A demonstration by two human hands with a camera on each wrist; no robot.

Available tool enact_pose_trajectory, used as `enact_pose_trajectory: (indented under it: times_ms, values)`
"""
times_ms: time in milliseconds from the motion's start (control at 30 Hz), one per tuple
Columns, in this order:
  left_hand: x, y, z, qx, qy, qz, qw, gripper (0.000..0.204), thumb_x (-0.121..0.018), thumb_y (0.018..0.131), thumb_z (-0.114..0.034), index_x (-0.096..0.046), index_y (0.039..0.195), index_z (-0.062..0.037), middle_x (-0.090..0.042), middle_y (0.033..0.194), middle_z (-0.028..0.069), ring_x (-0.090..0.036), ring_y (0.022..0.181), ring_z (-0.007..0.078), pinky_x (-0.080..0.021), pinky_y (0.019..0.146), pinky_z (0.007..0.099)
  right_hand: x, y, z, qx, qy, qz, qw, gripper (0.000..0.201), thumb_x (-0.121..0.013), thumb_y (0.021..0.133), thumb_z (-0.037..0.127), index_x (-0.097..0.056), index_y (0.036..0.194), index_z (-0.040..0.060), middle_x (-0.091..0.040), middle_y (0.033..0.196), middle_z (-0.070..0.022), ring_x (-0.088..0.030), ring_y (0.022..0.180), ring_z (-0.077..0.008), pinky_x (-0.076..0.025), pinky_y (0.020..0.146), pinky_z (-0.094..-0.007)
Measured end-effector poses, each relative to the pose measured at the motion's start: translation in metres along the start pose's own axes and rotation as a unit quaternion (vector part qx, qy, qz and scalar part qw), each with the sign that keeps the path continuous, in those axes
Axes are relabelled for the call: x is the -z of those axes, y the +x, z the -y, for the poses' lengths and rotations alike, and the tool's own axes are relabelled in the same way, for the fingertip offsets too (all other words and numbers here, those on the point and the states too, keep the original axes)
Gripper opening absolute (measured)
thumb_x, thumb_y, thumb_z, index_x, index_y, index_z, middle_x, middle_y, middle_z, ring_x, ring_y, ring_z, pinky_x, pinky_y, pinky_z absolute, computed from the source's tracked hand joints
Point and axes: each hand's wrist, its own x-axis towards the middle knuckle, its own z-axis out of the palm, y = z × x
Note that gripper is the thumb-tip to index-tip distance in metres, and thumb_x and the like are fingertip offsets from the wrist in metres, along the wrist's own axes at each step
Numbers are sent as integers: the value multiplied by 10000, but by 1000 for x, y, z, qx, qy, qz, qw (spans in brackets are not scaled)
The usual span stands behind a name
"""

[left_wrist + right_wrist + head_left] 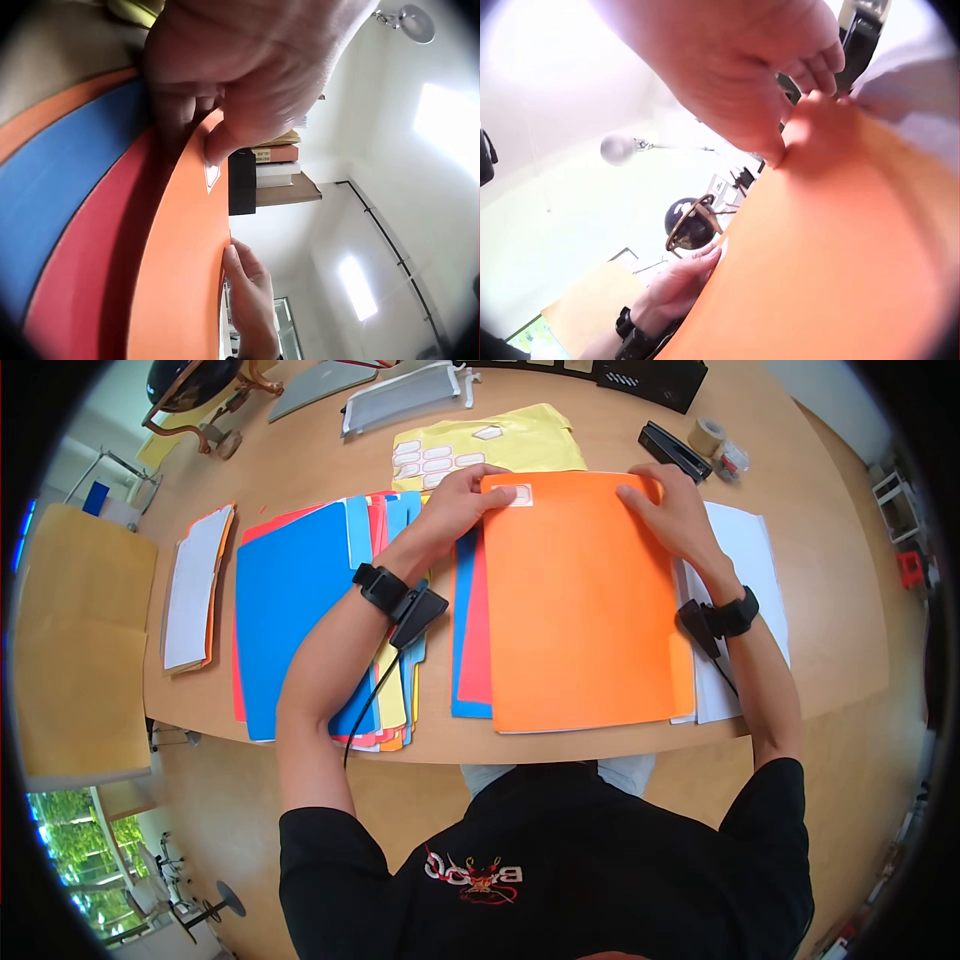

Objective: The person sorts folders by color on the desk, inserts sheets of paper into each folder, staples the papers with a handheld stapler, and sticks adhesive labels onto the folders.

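Observation:
An orange folder (590, 620) is held up by its top edge, close over other folders. At its upper left corner my left hand (455, 510) pinches it, the thumb lying at a small white label (524, 494) with a red outline. My right hand (680, 515) grips the upper right corner, thumb on the front and fingers behind the edge. Left of the orange folder, a red folder (478, 650) and a blue folder (464, 670) stick out from beneath. In the left wrist view a gap shows between the orange folder (180, 247) and the red folder (97, 255).
A pile of coloured folders topped by a blue one (290, 600) lies left, with white sheets (195, 595) beyond. White paper (745, 560) lies under my right forearm. Behind are a yellow envelope (490, 440) with labels, a black stapler (675, 452), tape (706, 436) and a globe (190, 382).

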Motion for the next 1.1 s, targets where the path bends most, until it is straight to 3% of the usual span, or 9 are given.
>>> enact_pose_trajectory:
  times_ms: [100,267,433,533,633,767,933,1000,1100]
  values:
    - [-1,2,0,14,-30,-50,998,405,-675,917,-147,-557,1265,24,-664,1110,122,-647,971,154,-523,828,282,-3,-7,-21,-103,200,21,974,498,-670,917,418,-657,1150,-23,-689,996,-127,-638,930,-238,-498,869,-347]
    - [1,-1,-3,36,49,-19,998,434,-679,909,-155,-533,1295,-21,-654,1084,91,-637,979,143,-505,855,278,-17,-4,-49,-126,367,32,921,422,-550,1028,361,-647,1082,-47,-688,944,-62,-611,889,-105,-492,787,-271]
    - [1,-10,-33,39,84,1,996,412,-670,891,-113,-554,1284,-70,-654,1056,85,-650,906,133,-538,758,288,-20,-6,-54,-83,330,-50,939,419,-496,1051,342,-669,1029,-38,-665,886,-29,-576,791,-81,-478,734,-245]
    - [32,-31,-83,-96,87,9,992,388,-642,945,-175,-562,1314,-84,-675,1054,28,-663,863,102,-547,732,258,-16,-9,-56,-118,305,-6,945,382,-527,1037,320,-672,1048,-33,-686,920,-47,-602,848,-99,-491,783,-254]
    - [90,-73,-154,-136,82,-65,985,432,-626,969,-215,-546,1369,-74,-676,1155,56,-674,952,125,-538,792,255,-21,-12,-52,-112,315,-6,942,356,-626,981,330,-681,1044,-16,-695,944,-47,-602,868,-100,-492,778,-254]
    - [185,-112,-172,-84,-2,-256,963,433,-556,1020,-244,-524,1381,-7,-643,1263,91,-620,1164,190,-518,946,308,-12,-12,-41,-63,206,-32,976,452,-804,807,397,-702,1014,8,-668,1001,-89,-613,947,-190,-487,826,-312]
    - [287,-156,-87,45,163,-370,913,494,-615,987,-288,-523,1369,13,-617,1287,102,-608,1152,167,-499,954,312,-11,-13,-40,-13,93,-11,996,462,-826,752,391,-706,995,17,-617,1009,-120,-554,1020,-279,-459,901,-374]
    - [345,-173,-25,78,123,-359,922,498,-673,947,-309,-567,1323,0,-630,1248,98,-613,1127,175,-496,939,311,-12,-12,-40,-8,89,-15,996,459,-829,748,386,-706,990,17,-617,1006,-120,-555,1015,-280,-460,894,-375]
    - [367,-181,36,114,126,-345,923,466,-707,918,-282,-602,1277,-5,-641,1209,110,-618,1088,176,-499,917,303,-12,-10,-39,-45,92,0,995,434,-830,748,367,-698,969,18,-623,996,-120,-549,1023,-281,-457,893,-376]
